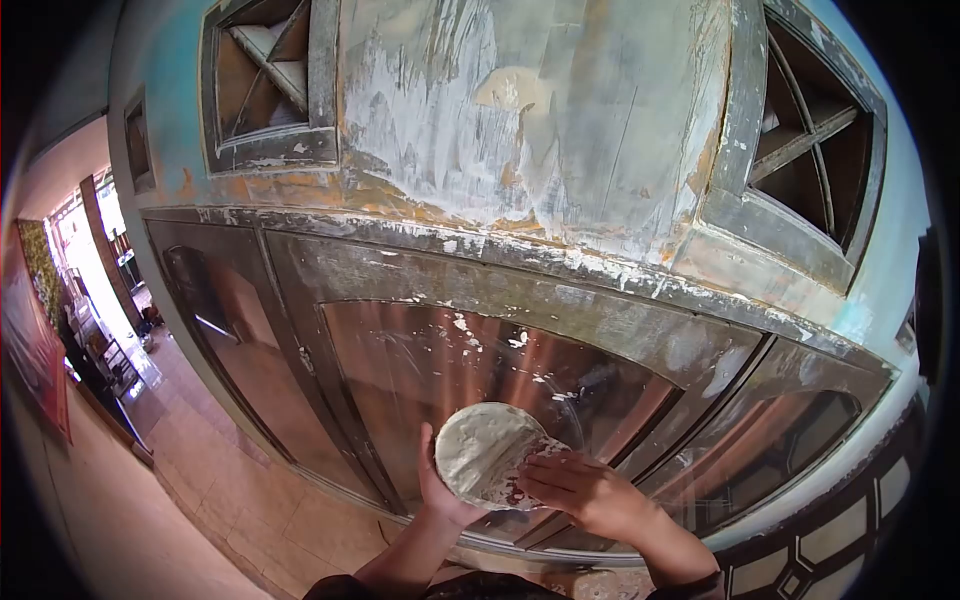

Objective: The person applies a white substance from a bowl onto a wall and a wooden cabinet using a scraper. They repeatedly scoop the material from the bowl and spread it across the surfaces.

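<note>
Rubbing the cupboard's glass pane with a round pad

Your left hand (438,490) grips the edge of the round pad (485,452), holding it against the glass pane (420,370) low in the middle door, while your right hand (580,490) lies flat, fingers spread, on its lower right side. Keep the pad flush to the glass, press evenly with both palms, and work toward the white flecks (470,335) above it.

Two hands, left hand (440,490) and right hand (585,492); one round dough disc (482,450); two wall vents, left vent (268,80) and right vent (805,140).
</note>
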